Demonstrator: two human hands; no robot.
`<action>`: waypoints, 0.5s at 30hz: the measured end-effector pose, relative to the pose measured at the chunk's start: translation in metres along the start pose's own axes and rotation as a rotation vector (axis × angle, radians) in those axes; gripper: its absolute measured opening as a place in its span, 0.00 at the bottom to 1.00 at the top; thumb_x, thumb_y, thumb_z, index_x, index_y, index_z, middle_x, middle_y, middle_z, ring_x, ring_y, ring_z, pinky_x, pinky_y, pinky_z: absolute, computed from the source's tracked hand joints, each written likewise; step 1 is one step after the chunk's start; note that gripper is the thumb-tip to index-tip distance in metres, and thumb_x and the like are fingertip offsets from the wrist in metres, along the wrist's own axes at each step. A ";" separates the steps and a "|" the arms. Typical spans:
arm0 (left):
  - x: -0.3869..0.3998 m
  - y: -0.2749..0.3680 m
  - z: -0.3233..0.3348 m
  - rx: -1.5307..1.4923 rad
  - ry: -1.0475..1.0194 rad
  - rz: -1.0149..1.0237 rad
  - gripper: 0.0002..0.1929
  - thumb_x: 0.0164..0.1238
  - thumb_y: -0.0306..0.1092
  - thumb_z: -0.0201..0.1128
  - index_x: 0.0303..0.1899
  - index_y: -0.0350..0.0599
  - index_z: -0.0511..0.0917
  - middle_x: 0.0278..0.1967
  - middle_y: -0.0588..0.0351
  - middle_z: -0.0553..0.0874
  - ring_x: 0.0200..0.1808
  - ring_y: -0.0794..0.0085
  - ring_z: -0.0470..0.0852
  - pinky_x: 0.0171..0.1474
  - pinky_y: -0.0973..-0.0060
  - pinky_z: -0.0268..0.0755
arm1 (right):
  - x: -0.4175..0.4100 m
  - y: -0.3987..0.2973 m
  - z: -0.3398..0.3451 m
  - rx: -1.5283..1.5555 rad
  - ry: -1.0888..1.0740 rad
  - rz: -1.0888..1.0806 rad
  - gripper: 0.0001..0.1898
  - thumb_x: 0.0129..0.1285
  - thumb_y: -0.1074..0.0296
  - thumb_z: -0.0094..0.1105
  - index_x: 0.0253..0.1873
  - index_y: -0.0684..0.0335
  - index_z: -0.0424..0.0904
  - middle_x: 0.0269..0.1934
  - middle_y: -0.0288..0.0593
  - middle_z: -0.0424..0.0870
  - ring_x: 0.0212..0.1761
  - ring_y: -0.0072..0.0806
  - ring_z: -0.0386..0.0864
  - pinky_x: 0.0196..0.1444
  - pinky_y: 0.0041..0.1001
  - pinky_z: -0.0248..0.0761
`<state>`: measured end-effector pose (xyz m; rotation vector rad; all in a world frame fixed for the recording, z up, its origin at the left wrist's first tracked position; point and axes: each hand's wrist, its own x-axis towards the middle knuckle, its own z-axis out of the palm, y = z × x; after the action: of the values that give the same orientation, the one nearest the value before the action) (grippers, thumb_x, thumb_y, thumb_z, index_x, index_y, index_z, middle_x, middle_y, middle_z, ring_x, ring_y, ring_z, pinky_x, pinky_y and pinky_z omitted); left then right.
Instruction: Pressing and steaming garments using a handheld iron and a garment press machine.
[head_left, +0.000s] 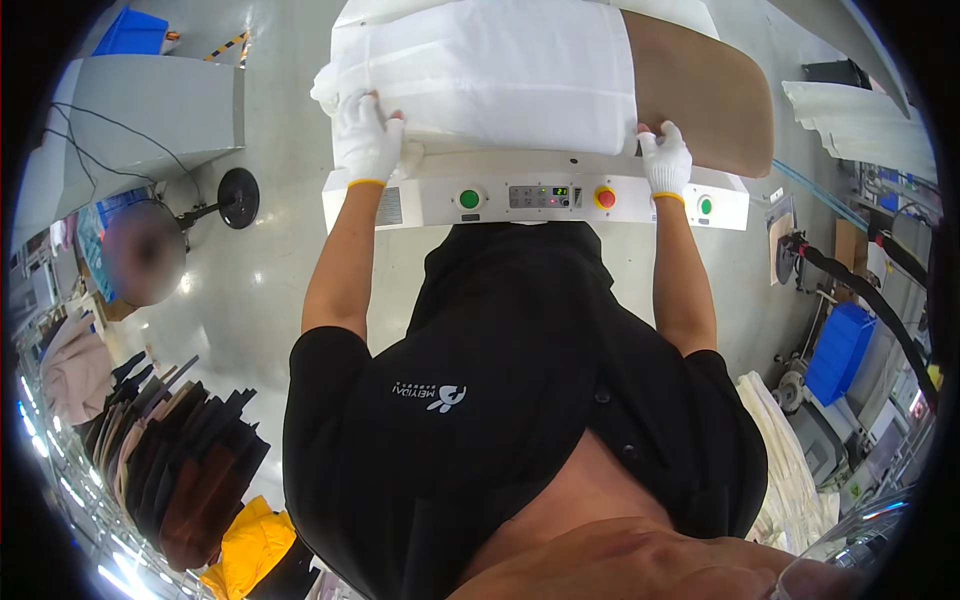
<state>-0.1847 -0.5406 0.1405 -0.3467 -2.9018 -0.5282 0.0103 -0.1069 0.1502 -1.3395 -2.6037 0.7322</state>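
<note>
A white cloth garment (517, 75) is drawn over the brown padded board (701, 90) of a white pressing machine (427, 206). Its bunched end lies at the left, and its straight hem crosses the board at the right. My left hand (366, 142), in a white knit glove with bare fingertips, lies on the cloth near the bunched end, fingers apart. At the hem's near corner is my right hand (666, 161), gloved the same way, with bent fingers. Whether it pinches the hem cannot be made out. Both wrists are above the machine's front panel.
The panel carries a green button (469, 199), a red stop button (604, 197) and another green button (705, 205). A grey cabinet (172, 105) and a black disc on an arm (238, 199) stand left. Dark garments (202, 465) hang behind left; a blue bin (840, 352) is right.
</note>
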 end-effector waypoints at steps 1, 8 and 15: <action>0.002 0.000 0.003 0.018 0.044 0.075 0.22 0.64 0.45 0.69 0.55 0.43 0.82 0.60 0.46 0.82 0.61 0.51 0.79 0.63 0.61 0.73 | 0.001 -0.010 0.002 -0.048 -0.052 -0.047 0.19 0.68 0.53 0.61 0.53 0.63 0.85 0.42 0.45 0.92 0.42 0.44 0.87 0.47 0.36 0.79; 0.023 0.047 0.012 0.053 0.003 0.351 0.24 0.66 0.48 0.68 0.57 0.43 0.80 0.63 0.49 0.79 0.64 0.51 0.75 0.67 0.59 0.68 | 0.054 0.013 0.000 -0.189 0.002 -0.177 0.20 0.67 0.51 0.55 0.52 0.58 0.88 0.50 0.47 0.92 0.48 0.52 0.87 0.50 0.43 0.80; -0.031 0.102 0.031 -0.019 0.048 0.454 0.30 0.56 0.47 0.72 0.60 0.45 0.79 0.65 0.49 0.76 0.65 0.53 0.74 0.67 0.56 0.66 | 0.079 0.143 -0.080 -0.306 0.082 0.258 0.22 0.69 0.53 0.51 0.54 0.61 0.88 0.50 0.53 0.91 0.50 0.54 0.87 0.54 0.46 0.79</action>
<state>-0.1325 -0.4428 0.1380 -0.9471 -2.6454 -0.4765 0.0933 0.0546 0.1443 -1.7726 -2.5827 0.3029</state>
